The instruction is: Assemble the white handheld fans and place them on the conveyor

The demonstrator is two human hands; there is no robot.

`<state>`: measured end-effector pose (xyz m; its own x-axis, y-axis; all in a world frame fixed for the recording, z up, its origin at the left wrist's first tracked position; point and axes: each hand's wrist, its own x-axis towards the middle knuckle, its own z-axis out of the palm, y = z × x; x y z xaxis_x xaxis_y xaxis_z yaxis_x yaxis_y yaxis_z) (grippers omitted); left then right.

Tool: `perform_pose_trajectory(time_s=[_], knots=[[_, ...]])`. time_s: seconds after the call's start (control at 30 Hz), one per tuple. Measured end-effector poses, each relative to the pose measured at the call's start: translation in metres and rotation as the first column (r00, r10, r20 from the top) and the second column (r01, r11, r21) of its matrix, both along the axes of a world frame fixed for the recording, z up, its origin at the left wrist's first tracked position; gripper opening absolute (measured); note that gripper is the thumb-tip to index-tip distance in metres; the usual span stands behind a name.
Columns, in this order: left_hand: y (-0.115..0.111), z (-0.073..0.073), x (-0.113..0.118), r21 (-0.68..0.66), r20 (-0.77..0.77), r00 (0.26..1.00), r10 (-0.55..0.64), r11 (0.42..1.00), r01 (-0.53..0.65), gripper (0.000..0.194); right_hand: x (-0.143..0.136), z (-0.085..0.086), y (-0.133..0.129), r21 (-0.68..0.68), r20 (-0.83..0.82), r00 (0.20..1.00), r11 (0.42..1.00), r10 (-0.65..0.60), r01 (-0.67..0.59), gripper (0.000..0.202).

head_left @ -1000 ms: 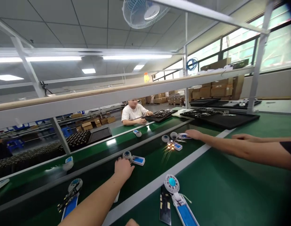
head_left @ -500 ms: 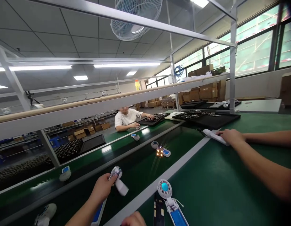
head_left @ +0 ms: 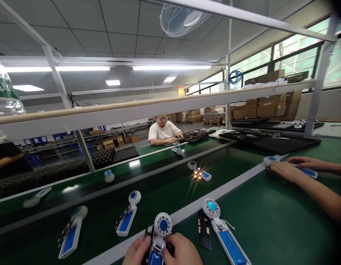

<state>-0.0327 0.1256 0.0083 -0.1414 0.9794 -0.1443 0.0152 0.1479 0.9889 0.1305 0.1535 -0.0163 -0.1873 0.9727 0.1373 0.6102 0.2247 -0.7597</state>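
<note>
Inspecting at the straight grey rail (head_left: 187,215), we find left hand (head_left: 137,251) and right hand (head_left: 184,251) both gripping one white-and-blue, round-headed plastic fan (head_left: 163,224).

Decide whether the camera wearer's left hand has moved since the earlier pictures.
Yes. Against the pale strip, the left hand has come nearer the wearer: from over the green belt to the strip.

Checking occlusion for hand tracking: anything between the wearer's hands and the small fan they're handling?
Left side, yes: a dark strip lies between the left hand and the small fan. Right side, nothing visible: the right hand touches the fan directly.
</note>
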Motion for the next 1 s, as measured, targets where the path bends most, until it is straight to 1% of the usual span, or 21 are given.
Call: perform_pose_trajectory(time_s=[0.07,0.13,0.2,0.3,0.4,0.47,0.63,0.7,0.77,0.83,0.9,1.0], knots=[[-0.005,-0.004,0.007,0.109,-0.165,0.985,-0.053,0.991,0.071,0.036,0.0,0.0,-0.004,-0.001,-0.006,1.0,1.0,0.006,-0.006,0.018],[-0.008,-0.005,0.013,0.173,-0.323,0.945,-0.042,0.98,0.103,0.032,0.0,-0.001,-0.006,-0.013,-0.023,1.0,1.0,-0.016,0.016,0.02],[-0.01,-0.006,0.015,0.173,-0.4,0.916,-0.024,0.98,0.101,0.032,-0.003,-0.003,-0.007,-0.022,-0.042,0.998,0.999,-0.048,0.047,0.02],[-0.012,-0.008,0.011,0.159,-0.454,0.891,-0.024,0.982,0.107,0.034,-0.01,-0.005,-0.008,0.002,-0.061,0.995,0.997,-0.08,0.081,0.019],[-0.012,-0.009,0.003,0.133,-0.559,0.828,-0.05,0.98,0.149,0.024,-0.015,-0.005,-0.009,0.064,-0.075,0.995,0.996,-0.059,0.064,0.02],[-0.012,-0.008,-0.003,0.104,-0.574,0.815,-0.081,0.98,0.17,0.021,-0.017,-0.005,-0.01,0.109,-0.084,0.996,0.994,-0.023,0.032,0.02],[-0.007,-0.011,-0.018,-0.023,-0.505,0.841,-0.195,0.977,0.212,0.022,-0.021,-0.008,-0.015,0.21,-0.044,0.994,0.974,0.101,-0.09,0.021],[-0.003,-0.013,-0.025,-0.08,-0.493,0.844,-0.209,0.977,0.195,0.024,-0.024,-0.009,-0.016,0.245,-0.028,0.991,0.962,0.132,-0.122,0.021],[-0.001,-0.012,-0.032,-0.095,-0.508,0.84,-0.193,0.981,0.168,0.026,-0.029,-0.009,-0.014,0.276,-0.027,0.989,0.952,0.146,-0.133,0.021],[-0.002,-0.008,-0.037,-0.042,-0.554,0.82,-0.142,0.989,0.143,0.024,-0.037,-0.008,-0.011,0.292,-0.042,0.988,0.947,0.152,-0.133,0.02],[-0.005,-0.002,-0.04,0.045,-0.613,0.786,-0.075,0.991,0.13,0.022,-0.047,-0.005,-0.009,0.293,-0.072,0.987,0.949,0.145,-0.118,0.019],[-0.008,0.001,-0.042,0.152,-0.673,0.739,-0.008,0.977,0.15,0.022,-0.058,-0.002,-0.008,0.273,-0.133,0.984,0.959,0.116,-0.076,0.018]])
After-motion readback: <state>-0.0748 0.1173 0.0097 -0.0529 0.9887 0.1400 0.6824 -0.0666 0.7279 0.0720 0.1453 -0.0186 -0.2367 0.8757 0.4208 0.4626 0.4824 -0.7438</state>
